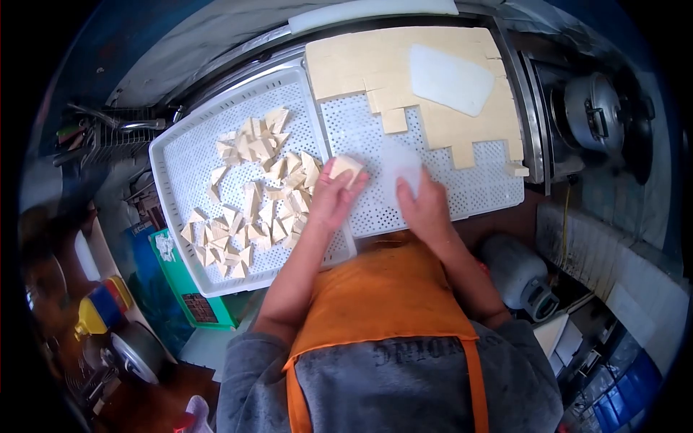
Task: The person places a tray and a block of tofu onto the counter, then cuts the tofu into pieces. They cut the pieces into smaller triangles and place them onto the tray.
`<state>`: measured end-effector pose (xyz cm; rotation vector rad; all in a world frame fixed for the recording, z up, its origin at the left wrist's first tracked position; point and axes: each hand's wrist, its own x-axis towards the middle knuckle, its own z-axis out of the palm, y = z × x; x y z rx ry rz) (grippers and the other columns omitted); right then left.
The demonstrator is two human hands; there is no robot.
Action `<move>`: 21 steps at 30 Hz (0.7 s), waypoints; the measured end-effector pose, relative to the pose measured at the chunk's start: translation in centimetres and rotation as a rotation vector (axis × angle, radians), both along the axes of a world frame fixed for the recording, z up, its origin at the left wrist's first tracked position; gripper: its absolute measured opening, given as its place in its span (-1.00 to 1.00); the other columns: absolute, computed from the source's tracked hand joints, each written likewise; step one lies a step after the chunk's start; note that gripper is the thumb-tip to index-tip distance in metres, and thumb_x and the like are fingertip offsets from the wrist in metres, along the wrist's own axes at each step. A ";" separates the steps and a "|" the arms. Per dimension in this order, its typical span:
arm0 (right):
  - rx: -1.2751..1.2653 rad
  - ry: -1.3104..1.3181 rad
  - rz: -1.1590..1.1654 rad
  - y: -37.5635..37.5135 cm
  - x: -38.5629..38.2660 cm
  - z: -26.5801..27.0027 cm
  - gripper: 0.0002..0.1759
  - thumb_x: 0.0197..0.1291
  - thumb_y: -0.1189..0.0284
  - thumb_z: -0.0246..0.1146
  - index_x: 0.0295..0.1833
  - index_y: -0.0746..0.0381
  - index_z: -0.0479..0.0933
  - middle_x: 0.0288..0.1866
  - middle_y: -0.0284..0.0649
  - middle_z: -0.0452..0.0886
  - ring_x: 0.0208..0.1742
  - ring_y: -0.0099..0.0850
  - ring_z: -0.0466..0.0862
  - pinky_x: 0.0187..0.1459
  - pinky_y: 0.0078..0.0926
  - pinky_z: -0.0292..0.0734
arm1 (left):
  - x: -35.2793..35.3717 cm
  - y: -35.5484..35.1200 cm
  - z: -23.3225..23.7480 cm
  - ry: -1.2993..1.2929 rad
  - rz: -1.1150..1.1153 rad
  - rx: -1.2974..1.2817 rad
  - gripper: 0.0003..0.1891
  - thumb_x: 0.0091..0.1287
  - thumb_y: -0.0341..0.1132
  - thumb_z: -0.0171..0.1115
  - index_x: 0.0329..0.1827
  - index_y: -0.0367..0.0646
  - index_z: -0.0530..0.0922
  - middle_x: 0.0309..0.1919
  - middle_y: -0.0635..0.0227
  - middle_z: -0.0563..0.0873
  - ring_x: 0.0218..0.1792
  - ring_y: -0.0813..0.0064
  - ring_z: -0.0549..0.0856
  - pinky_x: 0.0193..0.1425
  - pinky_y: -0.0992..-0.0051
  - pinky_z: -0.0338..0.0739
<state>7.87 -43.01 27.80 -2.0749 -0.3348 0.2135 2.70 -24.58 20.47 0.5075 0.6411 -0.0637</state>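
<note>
My left hand (336, 196) holds a pale block of what looks like tofu (347, 169), its fingers curled round it over the seam between two white perforated trays. A thin, whitish, blurred flat piece (401, 160) is gripped in my right hand (426, 204), thumb on top, above the right tray (364, 206). In that tray a slab of tofu (346, 61), scored into blocks, covers the far part with a stepped near edge. Many cut tofu triangles (253, 202) lie heaped in the left tray (173, 162), close to my left hand.
On the slab rests a white rectangular board (451, 79). To the right are a lidded metal pot (592, 112) and, lower down, a grey gas cylinder (516, 270). A green crate (177, 270) stands under the left tray, with a yellow bottle (94, 310) further left.
</note>
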 end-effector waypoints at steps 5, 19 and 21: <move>-0.498 -0.106 -0.001 -2.0 5.8 -0.8 -0.70 0.24 0.39 0.17 -0.07 0.44 0.50 -0.47 0.17 0.62 -0.38 0.15 0.66 -0.27 0.04 0.58 | -1.9 8.8 3.1 0.157 -0.174 0.963 -0.63 0.21 -0.49 0.42 0.10 -0.25 0.60 -0.16 0.22 0.77 -0.21 0.43 0.76 -0.13 0.53 0.68; -0.494 0.038 0.305 -2.5 3.9 -1.4 -0.66 0.26 0.39 0.14 0.03 0.42 0.51 -0.45 0.13 0.63 -0.38 0.10 0.65 -0.27 0.01 0.55 | -9.0 20.6 5.1 0.667 -0.365 2.279 -0.58 0.13 -0.38 0.43 0.11 -0.13 0.65 -0.11 0.12 0.72 -0.06 0.07 0.65 0.08 0.18 0.56; -0.491 -0.023 0.243 -2.2 3.7 -1.5 -0.67 0.26 0.39 0.16 0.02 0.41 0.51 -0.48 0.10 0.62 -0.41 0.08 0.64 -0.31 0.00 0.54 | -7.1 18.4 4.1 0.500 -0.283 2.407 -0.46 0.09 -0.38 0.45 0.21 -0.13 0.57 0.15 0.11 0.56 0.22 -0.01 0.45 0.30 0.13 0.40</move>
